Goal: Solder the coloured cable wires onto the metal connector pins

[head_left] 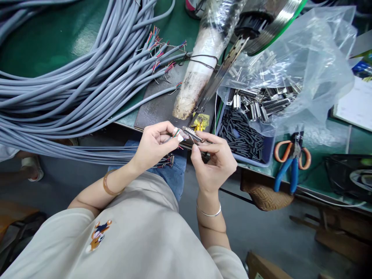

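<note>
My left hand is closed, pinching thin coloured wires between thumb and fingers. White wrapping covers some of its fingertips. Against those wires sits a metal multi-pin connector, its row of pins facing me. My right hand has its thumb and fingers closed on the connector's right end. Both hands are just in front of the bench edge, above my lap. Below my left hand, a wired connector rests by my jeans. A soldering iron slants down just beyond the connector.
Grey cables with stripped ends cover the left bench. A plastic-wrapped tube and solder spool stand ahead. Right are a blue bin of short black tubes, a plastic bag over connectors, and orange- and blue-handled hand tools.
</note>
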Motion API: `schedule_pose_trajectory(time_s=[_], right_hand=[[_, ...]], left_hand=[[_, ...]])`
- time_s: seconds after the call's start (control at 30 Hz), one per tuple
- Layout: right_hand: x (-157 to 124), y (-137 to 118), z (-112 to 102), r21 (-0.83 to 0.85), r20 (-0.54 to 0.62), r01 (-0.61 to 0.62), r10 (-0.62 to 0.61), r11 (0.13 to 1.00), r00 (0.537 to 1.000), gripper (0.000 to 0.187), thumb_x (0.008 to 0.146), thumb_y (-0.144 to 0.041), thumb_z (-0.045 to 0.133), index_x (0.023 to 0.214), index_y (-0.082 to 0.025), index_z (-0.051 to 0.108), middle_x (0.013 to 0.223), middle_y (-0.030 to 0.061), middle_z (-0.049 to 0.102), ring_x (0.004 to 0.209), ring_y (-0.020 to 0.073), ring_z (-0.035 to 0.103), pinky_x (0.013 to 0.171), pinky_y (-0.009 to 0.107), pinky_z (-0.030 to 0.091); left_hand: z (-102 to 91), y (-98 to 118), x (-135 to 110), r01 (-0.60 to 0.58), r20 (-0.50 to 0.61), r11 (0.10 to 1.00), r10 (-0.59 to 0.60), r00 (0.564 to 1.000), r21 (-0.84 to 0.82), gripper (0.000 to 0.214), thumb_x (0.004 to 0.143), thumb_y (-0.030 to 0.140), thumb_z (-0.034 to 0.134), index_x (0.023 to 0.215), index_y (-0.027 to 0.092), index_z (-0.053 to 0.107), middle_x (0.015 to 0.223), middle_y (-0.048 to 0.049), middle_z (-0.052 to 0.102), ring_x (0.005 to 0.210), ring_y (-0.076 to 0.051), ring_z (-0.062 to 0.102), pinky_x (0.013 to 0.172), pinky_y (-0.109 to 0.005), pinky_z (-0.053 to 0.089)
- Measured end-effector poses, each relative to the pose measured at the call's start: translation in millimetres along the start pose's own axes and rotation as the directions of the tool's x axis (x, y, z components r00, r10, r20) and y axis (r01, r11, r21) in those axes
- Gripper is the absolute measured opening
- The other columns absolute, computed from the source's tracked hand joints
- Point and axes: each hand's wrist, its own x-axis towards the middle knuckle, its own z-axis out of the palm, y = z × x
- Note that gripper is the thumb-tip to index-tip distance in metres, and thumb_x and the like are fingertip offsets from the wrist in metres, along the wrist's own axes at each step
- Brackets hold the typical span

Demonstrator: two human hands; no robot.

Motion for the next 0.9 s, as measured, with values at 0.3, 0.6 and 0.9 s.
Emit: schedule_pose_trajectory(time_s=[0.3, 0.6, 0.9], right_hand=[[11.5, 3.9, 4.5, -0.111, -0.010, 0.134, -0.136, 0.985, 0.991, 0.015, 0.087, -0.011, 0.073, 0.088, -0.024, 0.066, 0.104, 0.0017, 0.081, 0.093, 0.0188, 0.079, 0.078, 0.035, 0.067], [19.8, 5.7, 5.1, -0.134, -0.014, 0.196, -0.200, 0.971, 0.980, 0.017, 0.085, -0.010, 0.077, 0.089, -0.024, 0.068, 0.104, 0.0026, 0.081, 0.093, 0.0186, 0.079, 0.080, 0.035, 0.068], [15.1, 7.3, 2.7, -0.156, 0.010, 0.228, -0.230, 0.961, 0.973, 0.018, 0.086, -0.010, 0.076, 0.091, -0.024, 0.066, 0.107, 0.0026, 0.082, 0.093, 0.0183, 0.079, 0.080, 0.033, 0.067]], left_hand=[[1.2, 0.6, 5.4, -0.067, -0.051, 0.992, 0.073, 0.996, 0.103, 0.016, 0.073, 0.023, 0.079, 0.071, 0.016, 0.065, 0.069, 0.0001, 0.063, 0.057, -0.006, 0.049, 0.049, -0.018, 0.037], [3.6, 6.0, 6.1, -0.086, -0.064, 0.990, 0.093, 0.994, 0.115, 0.016, 0.075, 0.022, 0.078, 0.071, 0.016, 0.064, 0.066, 0.0026, 0.059, 0.053, -0.004, 0.042, 0.049, -0.018, 0.037], [3.2, 7.2, 6.9, -0.028, -0.064, 0.991, 0.037, 0.997, 0.132, 0.020, 0.071, 0.022, 0.081, 0.068, 0.017, 0.063, 0.063, 0.0028, 0.056, 0.052, -0.005, 0.044, 0.049, -0.018, 0.037]])
